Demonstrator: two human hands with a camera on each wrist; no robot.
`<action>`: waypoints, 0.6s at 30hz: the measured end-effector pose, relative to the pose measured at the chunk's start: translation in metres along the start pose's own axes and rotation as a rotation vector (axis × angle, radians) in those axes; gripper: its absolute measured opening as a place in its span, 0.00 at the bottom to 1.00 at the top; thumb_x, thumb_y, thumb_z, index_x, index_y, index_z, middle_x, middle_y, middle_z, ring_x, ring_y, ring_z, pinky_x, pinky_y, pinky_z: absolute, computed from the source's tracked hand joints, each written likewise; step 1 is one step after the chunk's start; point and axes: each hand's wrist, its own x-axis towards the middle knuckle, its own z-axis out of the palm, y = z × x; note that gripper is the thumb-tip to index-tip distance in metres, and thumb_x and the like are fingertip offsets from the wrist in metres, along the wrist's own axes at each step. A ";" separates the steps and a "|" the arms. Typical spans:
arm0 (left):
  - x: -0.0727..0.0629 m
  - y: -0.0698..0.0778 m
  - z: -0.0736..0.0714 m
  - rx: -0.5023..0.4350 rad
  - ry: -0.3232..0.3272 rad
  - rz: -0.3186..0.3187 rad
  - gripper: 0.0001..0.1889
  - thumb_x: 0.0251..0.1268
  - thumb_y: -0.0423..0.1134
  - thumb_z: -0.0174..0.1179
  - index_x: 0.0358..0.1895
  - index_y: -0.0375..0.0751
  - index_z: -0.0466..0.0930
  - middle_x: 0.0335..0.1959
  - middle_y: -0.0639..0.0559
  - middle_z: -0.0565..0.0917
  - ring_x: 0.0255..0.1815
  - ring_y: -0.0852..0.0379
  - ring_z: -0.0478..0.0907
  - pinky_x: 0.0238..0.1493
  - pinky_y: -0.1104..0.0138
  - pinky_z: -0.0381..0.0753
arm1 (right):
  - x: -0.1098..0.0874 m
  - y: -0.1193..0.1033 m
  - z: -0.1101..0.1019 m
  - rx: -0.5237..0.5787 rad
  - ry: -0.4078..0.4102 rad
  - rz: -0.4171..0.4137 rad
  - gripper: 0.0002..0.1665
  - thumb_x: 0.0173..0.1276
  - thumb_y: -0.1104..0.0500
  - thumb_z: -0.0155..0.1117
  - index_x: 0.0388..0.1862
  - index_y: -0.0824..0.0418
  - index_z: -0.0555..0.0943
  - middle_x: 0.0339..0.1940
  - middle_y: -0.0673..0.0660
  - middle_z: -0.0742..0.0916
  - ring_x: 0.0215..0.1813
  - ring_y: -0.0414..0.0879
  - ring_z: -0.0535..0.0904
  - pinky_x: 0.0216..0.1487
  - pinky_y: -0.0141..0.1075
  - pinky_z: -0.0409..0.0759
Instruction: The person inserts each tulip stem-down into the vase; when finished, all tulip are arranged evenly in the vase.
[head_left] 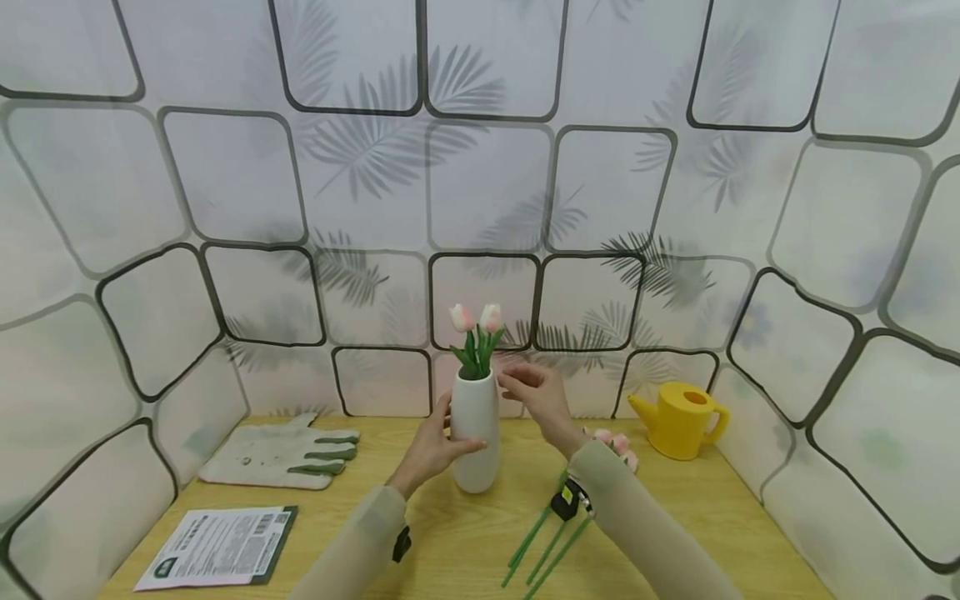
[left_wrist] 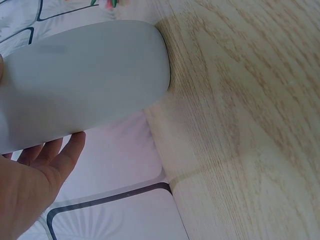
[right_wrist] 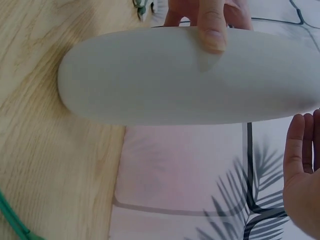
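Note:
A tall white vase (head_left: pixel 476 433) stands upright on the table. Two pale pink tulips (head_left: pixel 491 317) with green leaves rise from its mouth. My left hand (head_left: pixel 433 450) grips the vase from the left, thumb across the front and fingers round the far side; the left wrist view shows those fingers against the vase (left_wrist: pixel 95 75). Beside the rim on the right is my right hand (head_left: pixel 542 400), its fingers lightly bent with nothing between them. In the right wrist view, the fingertips of the right hand (right_wrist: pixel 305 175) come right up to the vase's upper end.
More pink tulips (head_left: pixel 619 444) with long green stems (head_left: pixel 551 550) lie under my right forearm, partly hidden. A yellow watering can (head_left: pixel 678 421) stands at the back right. White-and-green gloves (head_left: pixel 273 454) and a printed packet (head_left: pixel 221 546) lie on the left. Patterned curtains surround the table.

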 end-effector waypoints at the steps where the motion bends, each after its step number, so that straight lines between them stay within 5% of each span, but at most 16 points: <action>1: 0.000 0.000 0.000 0.001 -0.002 -0.002 0.52 0.52 0.51 0.75 0.77 0.54 0.51 0.67 0.40 0.71 0.65 0.37 0.72 0.55 0.44 0.80 | -0.002 0.001 -0.002 -0.006 0.001 0.006 0.15 0.65 0.63 0.69 0.47 0.72 0.83 0.40 0.56 0.89 0.41 0.44 0.86 0.47 0.41 0.87; 9: 0.001 0.000 0.000 0.017 0.004 0.002 0.52 0.52 0.50 0.75 0.77 0.53 0.51 0.67 0.39 0.71 0.65 0.37 0.72 0.54 0.44 0.80 | -0.015 0.010 -0.029 -0.027 -0.006 0.043 0.15 0.65 0.63 0.69 0.48 0.71 0.83 0.38 0.51 0.90 0.39 0.39 0.85 0.41 0.36 0.87; 18: 0.001 0.000 0.001 0.015 -0.002 0.015 0.52 0.52 0.49 0.75 0.77 0.52 0.51 0.66 0.38 0.72 0.64 0.37 0.73 0.53 0.45 0.81 | -0.029 0.022 -0.068 -0.079 -0.064 0.044 0.16 0.68 0.59 0.67 0.50 0.68 0.83 0.41 0.51 0.89 0.42 0.43 0.85 0.46 0.38 0.86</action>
